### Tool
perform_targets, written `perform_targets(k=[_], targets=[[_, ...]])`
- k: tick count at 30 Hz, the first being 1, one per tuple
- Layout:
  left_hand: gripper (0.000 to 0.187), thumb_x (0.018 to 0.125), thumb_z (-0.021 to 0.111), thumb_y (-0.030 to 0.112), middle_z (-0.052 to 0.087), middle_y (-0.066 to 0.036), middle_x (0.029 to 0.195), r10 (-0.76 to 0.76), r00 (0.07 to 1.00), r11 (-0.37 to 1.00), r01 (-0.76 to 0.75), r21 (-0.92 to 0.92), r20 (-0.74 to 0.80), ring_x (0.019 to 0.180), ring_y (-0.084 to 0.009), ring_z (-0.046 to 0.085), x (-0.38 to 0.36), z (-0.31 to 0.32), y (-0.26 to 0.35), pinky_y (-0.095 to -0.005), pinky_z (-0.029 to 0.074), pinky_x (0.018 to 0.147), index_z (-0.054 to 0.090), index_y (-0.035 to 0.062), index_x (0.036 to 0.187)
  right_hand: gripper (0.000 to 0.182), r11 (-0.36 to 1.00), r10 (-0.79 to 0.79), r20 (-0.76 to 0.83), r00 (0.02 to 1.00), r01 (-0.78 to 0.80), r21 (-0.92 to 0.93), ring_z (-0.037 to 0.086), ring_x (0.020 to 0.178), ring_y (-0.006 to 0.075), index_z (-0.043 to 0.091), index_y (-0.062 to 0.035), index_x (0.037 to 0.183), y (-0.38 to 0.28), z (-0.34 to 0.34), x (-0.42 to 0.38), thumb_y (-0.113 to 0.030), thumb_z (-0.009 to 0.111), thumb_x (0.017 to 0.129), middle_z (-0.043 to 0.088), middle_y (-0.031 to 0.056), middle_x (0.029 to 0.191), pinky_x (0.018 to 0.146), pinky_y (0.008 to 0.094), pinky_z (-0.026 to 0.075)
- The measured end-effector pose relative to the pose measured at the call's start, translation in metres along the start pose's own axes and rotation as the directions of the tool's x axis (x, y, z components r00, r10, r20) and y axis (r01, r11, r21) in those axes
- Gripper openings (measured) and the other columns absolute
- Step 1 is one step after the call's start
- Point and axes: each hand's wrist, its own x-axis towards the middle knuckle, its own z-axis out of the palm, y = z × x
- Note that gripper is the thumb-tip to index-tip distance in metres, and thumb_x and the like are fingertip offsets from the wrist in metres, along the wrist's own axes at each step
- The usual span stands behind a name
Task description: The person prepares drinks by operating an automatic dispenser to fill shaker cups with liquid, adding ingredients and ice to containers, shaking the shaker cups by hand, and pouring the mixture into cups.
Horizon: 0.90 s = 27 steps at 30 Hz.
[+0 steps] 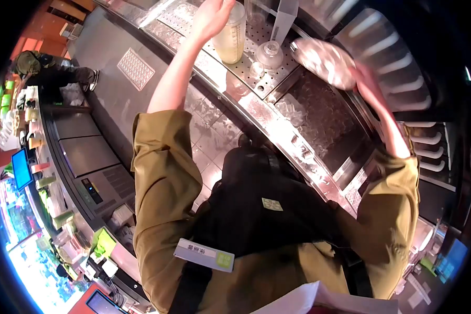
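At the top of the view my left hand [212, 20] is against the upper side of a clear measuring cup [231, 39] with pale liquid in it, fingers curled about it and partly cut off by the frame edge. The cup stands upright on a perforated metal drip tray [250, 82]. My right hand [367, 82] grips a scoop [325, 62], blurred and shiny, apparently loaded with ice. It is held above the right part of an ice bin [324, 123] with loose ice inside.
Beside the cup are a clear domed lid [270, 54] and a tall clear container [284, 21]. White curved handles [403, 65] line the right side. Across the grey floor [110, 89], another person [42, 68] bends near the left counter, which holds a screen [21, 168].
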Motion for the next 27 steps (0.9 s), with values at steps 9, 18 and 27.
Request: perform_targets(k=[9, 18, 27], targets=[[0.050, 0.095, 0.034, 0.040, 0.054, -0.017, 0.121, -0.294, 0.951, 0.928, 0.260, -0.268, -0.096, 0.120, -0.0272, 0.045, 0.006, 0.011, 0.001, -0.0335, 0.026, 0.104, 0.051, 0.0022, 0.124, 0.046, 0.912, 0.074, 0.024, 0.997, -0.058, -0.405, 0.040, 0.122, 0.0378, 0.059, -0.0148, 0.114, -0.129, 0.020, 0.103, -0.041, 0.064, 0.077, 0.048, 0.0168, 0.129, 0.100, 0.0495, 0.033], [0.043, 0.093, 0.037, 0.029, 0.056, -0.017, 0.118, -0.213, 0.965, 0.939, 0.159, -0.304, -0.151, 0.115, -0.0278, 0.048, -0.001, 0.012, 0.001, -0.0345, 0.031, 0.100, 0.051, -0.0003, 0.120, 0.031, 0.885, -0.043, -0.114, 0.992, -0.015, -0.466, 0.062, 0.066, 0.0187, 0.058, -0.0048, 0.094, -0.103, 0.034, 0.102, -0.028, 0.041, 0.083, 0.061, 0.0090, 0.073, 0.069, 0.0362, 0.045], [0.036, 0.091, 0.039, 0.019, 0.057, -0.017, 0.114, -0.129, 0.975, 0.948, 0.067, -0.311, -0.182, 0.110, -0.0285, 0.051, 0.000, 0.010, 0.004, -0.0355, 0.035, 0.097, 0.052, -0.0028, 0.117, 0.029, 0.937, 0.023, -0.102, 0.995, -0.057, -0.344, 0.060, 0.062, 0.0168, 0.057, -0.0036, 0.091, -0.098, 0.045, 0.093, -0.028, 0.043, 0.086, 0.060, 0.0084, 0.070, 0.063, 0.0352, 0.046]])
